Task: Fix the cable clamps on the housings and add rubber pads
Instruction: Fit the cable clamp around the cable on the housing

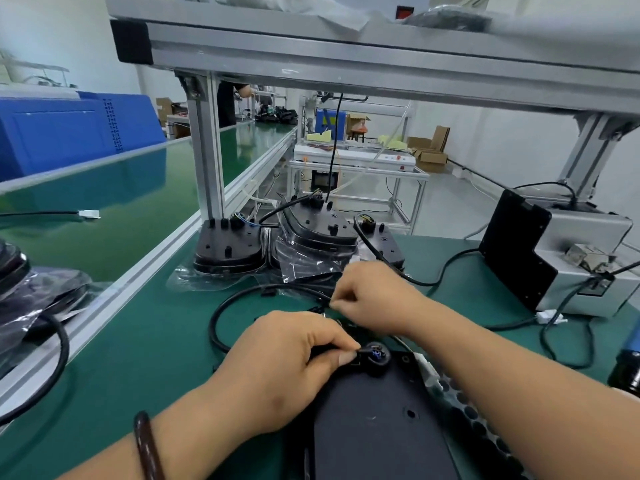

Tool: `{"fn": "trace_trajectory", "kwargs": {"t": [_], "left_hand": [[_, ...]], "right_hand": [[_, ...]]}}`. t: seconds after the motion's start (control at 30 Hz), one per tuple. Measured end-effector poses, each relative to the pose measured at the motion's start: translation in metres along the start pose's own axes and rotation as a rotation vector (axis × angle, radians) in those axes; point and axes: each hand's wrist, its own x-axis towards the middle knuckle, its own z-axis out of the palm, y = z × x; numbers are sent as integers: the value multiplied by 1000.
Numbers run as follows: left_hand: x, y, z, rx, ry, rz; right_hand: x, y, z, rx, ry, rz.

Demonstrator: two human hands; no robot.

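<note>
On the green mat (156,341), left hand (294,362) and right hand (370,296) each pinch the black cable (239,293); stacked housings (318,233) stand beyond them.

- Head view: wide-angle, worn at head height, facing forward and down.
- Close above the left hand (294,362) and right hand (375,299); the green bench (138,341) recedes beyond.

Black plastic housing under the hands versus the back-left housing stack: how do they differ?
The near black plastic housing lies alone, flat; the back-left black housing stack is piled on clear bags. The left hand pinches the near housing's black cable; nothing touches the stack. Both are black.
</note>
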Motion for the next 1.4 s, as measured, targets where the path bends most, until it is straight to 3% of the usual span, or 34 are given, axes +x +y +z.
{"fn": "trace_trajectory", "kwargs": {"t": [0.07,0.17,0.23,0.37,0.63,0.83,1.2,1.4], "left_hand": [[0,0,-2,-52,-17,-2],[3,0,-4,-224,5,-107],[4,3,-2,-292,92,-165],[7,15,1,-212,208,-118],[12,26,7,-435,210,-183],[15,27,4,-673,178,-262],[14,29,4,-708,156,-269],[14,30,2,-701,144,-295]], "right_hand": [[-15,0,-19,165,116,122],[-51,-6,-41,621,205,284],[-72,-15,-43,733,203,337],[-88,-30,-32,828,284,380],[-94,-39,-25,736,427,265],[-99,-39,-24,789,403,88],[-95,-38,-15,936,418,131],[-94,-43,-18,799,478,31]]}}
